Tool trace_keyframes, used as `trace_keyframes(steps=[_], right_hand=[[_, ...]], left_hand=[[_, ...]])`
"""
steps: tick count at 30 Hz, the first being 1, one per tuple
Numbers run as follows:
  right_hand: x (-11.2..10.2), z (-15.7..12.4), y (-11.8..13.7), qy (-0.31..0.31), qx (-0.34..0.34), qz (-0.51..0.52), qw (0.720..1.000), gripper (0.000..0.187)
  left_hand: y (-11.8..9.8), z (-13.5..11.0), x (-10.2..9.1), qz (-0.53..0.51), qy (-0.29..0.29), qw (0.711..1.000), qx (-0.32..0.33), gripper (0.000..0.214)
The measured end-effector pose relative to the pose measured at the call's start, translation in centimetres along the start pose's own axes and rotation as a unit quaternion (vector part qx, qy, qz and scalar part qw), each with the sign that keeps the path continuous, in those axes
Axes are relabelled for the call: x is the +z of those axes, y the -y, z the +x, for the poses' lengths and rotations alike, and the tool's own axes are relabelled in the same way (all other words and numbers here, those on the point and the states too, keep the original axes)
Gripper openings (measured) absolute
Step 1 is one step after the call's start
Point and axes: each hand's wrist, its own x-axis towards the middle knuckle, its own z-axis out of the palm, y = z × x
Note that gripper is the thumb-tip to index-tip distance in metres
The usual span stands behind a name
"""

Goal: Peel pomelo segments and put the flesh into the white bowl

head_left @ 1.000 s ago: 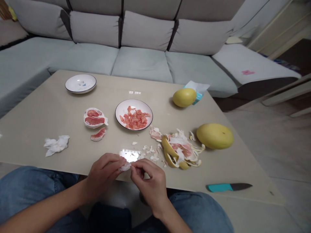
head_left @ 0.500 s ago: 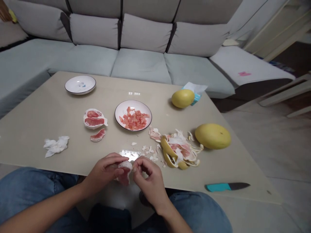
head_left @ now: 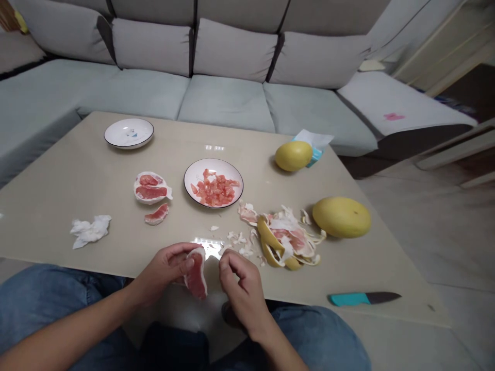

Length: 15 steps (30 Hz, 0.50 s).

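Note:
My left hand (head_left: 168, 268) grips a pink pomelo segment (head_left: 196, 274) at the near table edge, its flesh facing me. Just right of it my right hand (head_left: 240, 281) is curled with fingertips pinched together; what they pinch is too small to name. Ahead on the table (head_left: 58, 185) stands a white plate of pink fruit pieces (head_left: 213, 182). Left of it lie a partly peeled pomelo chunk (head_left: 150, 187) and a loose segment (head_left: 157, 214). A heap of peel and membrane (head_left: 284, 237) lies to the right of my hands.
Two whole yellow pomelos (head_left: 342, 216) (head_left: 293, 155) sit at the right, a tissue pack (head_left: 315, 141) behind the far one. A teal-handled knife (head_left: 363, 297) lies near the front right edge. An empty plate (head_left: 128, 132) is far left, a crumpled tissue (head_left: 89, 230) near left. A grey sofa (head_left: 232, 77) stands behind.
The segment has come out from between my hands, now turned so its pink flesh shows in my left hand. My right hand has drawn a little away to the right.

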Motion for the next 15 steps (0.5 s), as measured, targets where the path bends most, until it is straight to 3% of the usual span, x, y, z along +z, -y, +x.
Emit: trace_keyframes(steps=[5,9,15], right_hand=[[0.2,0.2,-0.1,0.028,-0.006,0.017,0.999,0.017],[0.9,0.1,-0.1,0.011,0.011,0.028,0.999,0.017],[1.4,-0.1,-0.3,-0.016,0.016,-0.01,1.0,0.014]], left_hand=[[-0.1,0.2,-0.1,0.02,-0.019,0.999,0.041,0.043],[0.2,0.5,-0.2,0.055,-0.039,0.994,0.091,0.037],[0.6,0.1,0.1,0.188,-0.094,0.958,0.195,0.031]])
